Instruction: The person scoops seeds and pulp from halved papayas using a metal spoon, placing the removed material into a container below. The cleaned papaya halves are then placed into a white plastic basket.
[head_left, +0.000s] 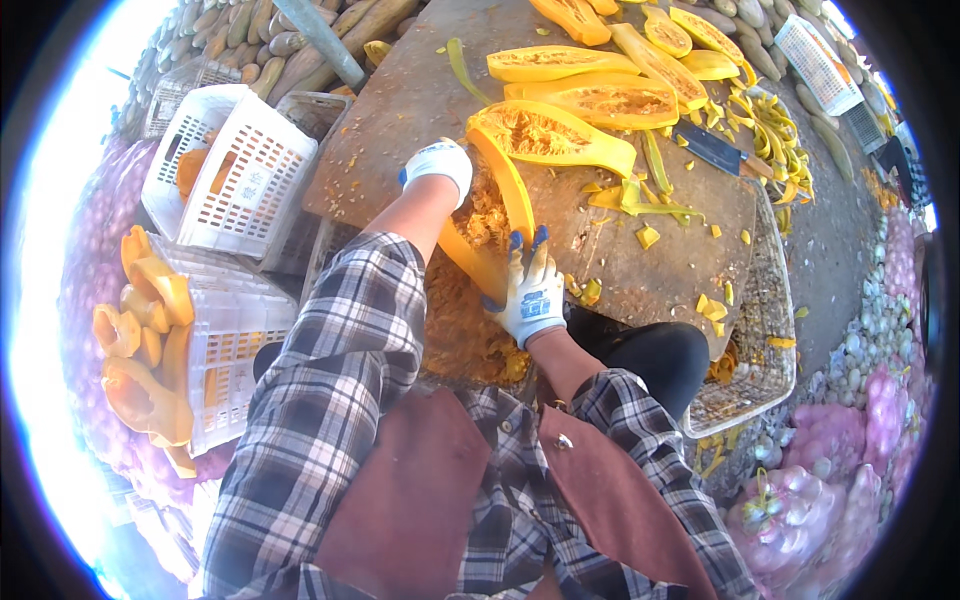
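Observation:
A peeled orange squash half (512, 187), its hollow facing left, tilts over the near edge of a wooden board (630, 247). My right hand (534, 300), in a white glove with blue fingertips, grips its lower end. My left hand (441, 165), also gloved, is at the upper left of the hollow; its fingers are mostly hidden, and whether they hold a tool cannot be seen. Stringy pulp with seeds (480, 210) shows between the hands. Below lies a heap of orange pulp (465, 330). Beyond sits another halved squash (555, 135), cut face up.
More squash halves (592, 101) lie at the board's far side. A knife (712, 150) rests near peelings (772, 142) on the right. White plastic crates (247, 176) stand left, one with hollowed squash pieces (150, 337). A dirty crate (780, 315) stands under the board's right edge.

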